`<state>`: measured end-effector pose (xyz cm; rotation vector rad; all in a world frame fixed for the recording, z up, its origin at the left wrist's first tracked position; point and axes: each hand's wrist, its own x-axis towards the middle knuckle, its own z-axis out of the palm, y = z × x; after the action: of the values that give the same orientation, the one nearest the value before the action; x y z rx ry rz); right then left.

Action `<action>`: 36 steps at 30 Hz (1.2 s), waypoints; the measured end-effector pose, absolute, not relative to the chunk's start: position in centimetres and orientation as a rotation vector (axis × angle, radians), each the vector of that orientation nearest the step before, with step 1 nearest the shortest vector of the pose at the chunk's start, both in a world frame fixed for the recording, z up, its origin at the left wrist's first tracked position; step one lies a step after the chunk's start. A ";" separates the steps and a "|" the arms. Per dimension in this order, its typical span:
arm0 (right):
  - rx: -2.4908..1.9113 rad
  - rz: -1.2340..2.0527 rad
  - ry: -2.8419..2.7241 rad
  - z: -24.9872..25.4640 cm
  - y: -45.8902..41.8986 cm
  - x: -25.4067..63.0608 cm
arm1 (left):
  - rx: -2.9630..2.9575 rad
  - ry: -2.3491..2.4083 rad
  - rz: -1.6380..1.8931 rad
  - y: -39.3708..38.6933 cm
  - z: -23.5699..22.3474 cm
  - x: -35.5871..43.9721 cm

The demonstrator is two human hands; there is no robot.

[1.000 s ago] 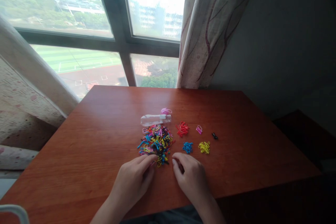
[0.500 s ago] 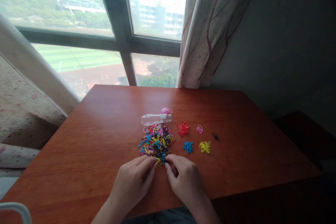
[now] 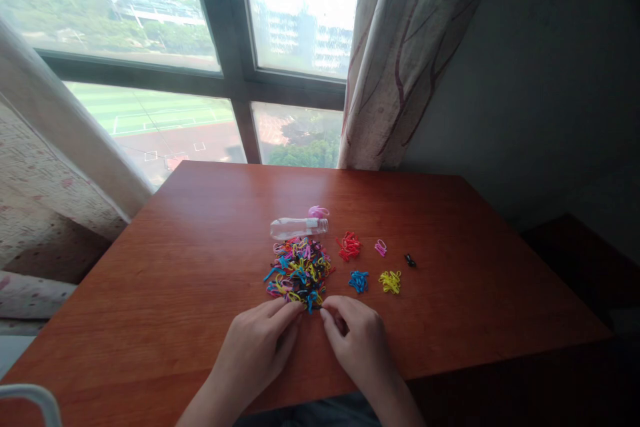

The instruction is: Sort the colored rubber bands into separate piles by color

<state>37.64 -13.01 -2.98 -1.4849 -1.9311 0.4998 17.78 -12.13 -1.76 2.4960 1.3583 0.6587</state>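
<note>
A mixed pile of small rubber bands [image 3: 299, 270] in black, yellow, blue, red and pink lies on the wooden table [image 3: 165, 293]. At its near left edge is my left hand [image 3: 263, 337], thumb and fingers closed together; whatever they hold is hidden. My right hand [image 3: 357, 333] pinches at the near right edge of the pile, where a thin black rubber band [image 3: 319, 308] shows at the fingertips. To the right lie sorted heaps: red bands [image 3: 349, 247], blue bands [image 3: 359, 281], yellow bands [image 3: 390, 282], a few pink bands [image 3: 381, 248] and a small black clump [image 3: 410, 260].
Behind the pile a clear plastic bottle [image 3: 295, 228] lies on its side, with a pink cap-like piece [image 3: 318, 211] beyond it. A window [image 3: 235, 90] and curtains [image 3: 390, 80] stand past the far table edge. A white curved bar [image 3: 35, 395] shows at lower left.
Both hands have shifted slightly right, the right hand a bit more, so the gap between them is wider. A yellow band between the fingertips no longer shows there.
</note>
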 end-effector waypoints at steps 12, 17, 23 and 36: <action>-1.463 0.567 -1.757 -3.1 -13.4 38.7 | 2.462 1.381 0.767 -11.8 -2.4 17.4; -1.565 0.446 -1.665 -3.1 -13.2 42.2 | 2.475 1.372 0.815 -11.9 -2.2 17.2; -1.816 0.144 -1.495 -3.5 -11.5 49.7 | 2.448 1.413 0.877 -11.8 -2.6 17.1; -2.025 0.191 -1.289 -4.3 -8.7 53.7 | 2.414 1.398 0.853 -11.5 -2.8 17.0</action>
<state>53.69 -8.68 -4.31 -2.0251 -1.2895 0.1907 16.95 -11.46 -2.78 2.4144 1.3984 0.8534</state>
